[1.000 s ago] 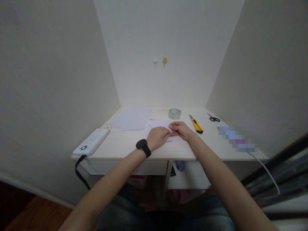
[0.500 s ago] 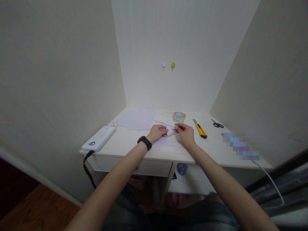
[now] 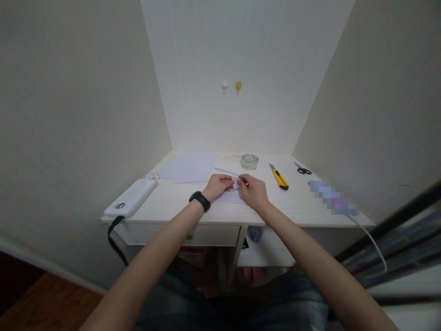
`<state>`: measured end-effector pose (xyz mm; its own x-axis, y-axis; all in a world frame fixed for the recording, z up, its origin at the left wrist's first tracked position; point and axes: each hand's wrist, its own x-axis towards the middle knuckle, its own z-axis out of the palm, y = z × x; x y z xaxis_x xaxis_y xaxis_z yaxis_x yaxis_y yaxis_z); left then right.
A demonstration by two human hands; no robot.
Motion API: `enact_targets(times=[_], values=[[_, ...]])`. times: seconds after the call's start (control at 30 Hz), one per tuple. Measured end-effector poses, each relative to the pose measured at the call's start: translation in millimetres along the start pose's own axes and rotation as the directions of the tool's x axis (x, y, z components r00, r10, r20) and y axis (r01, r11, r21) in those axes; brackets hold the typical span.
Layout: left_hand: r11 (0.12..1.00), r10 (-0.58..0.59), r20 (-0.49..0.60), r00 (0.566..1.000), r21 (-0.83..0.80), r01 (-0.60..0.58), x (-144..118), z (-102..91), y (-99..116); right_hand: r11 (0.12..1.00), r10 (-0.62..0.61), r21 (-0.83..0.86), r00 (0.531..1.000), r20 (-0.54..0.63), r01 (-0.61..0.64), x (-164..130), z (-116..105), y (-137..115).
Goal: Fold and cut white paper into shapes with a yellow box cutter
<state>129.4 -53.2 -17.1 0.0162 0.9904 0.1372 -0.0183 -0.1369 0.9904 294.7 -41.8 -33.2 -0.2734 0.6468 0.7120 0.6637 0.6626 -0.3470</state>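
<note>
A small white desk (image 3: 193, 214) stands in a wall niche. My left hand (image 3: 217, 186), with a black watch on its wrist, and my right hand (image 3: 253, 191) meet over a pale sheet of paper (image 3: 230, 196) lying in the desk's middle. Both hands pinch a small folded part of that paper between their fingertips. How the fold lies is hidden by my fingers.
Behind lie more pale sheets (image 3: 189, 166), a roll of clear tape (image 3: 249, 161), a yellow utility knife (image 3: 279, 178) and black scissors (image 3: 303, 169). A white power bank (image 3: 131, 198) with a black cord rests at the left edge. A white cable (image 3: 370, 239) hangs off the right.
My hands have closed in on each other over the paper, the right one sliding left to meet the left. The view shifted slightly as my head moved.
</note>
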Motion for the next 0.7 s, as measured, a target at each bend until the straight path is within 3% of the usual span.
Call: enact_targets(times=[0.2, 0.7], values=[[0.997, -0.038, -0.049, 0.998, -0.065, 0.035, -0.6, 1.7, 1.5, 0.999, 0.028, -0.039, 0.999, -0.018, -0.028, -0.4, -2.7, -0.1], [0.999, -0.022, -0.013, 1.000, -0.033, 0.022, -0.8, 1.0, 1.0, 0.999, -0.028, -0.034, 1.000, -0.012, 0.027, -2.4, -1.4, 0.3]])
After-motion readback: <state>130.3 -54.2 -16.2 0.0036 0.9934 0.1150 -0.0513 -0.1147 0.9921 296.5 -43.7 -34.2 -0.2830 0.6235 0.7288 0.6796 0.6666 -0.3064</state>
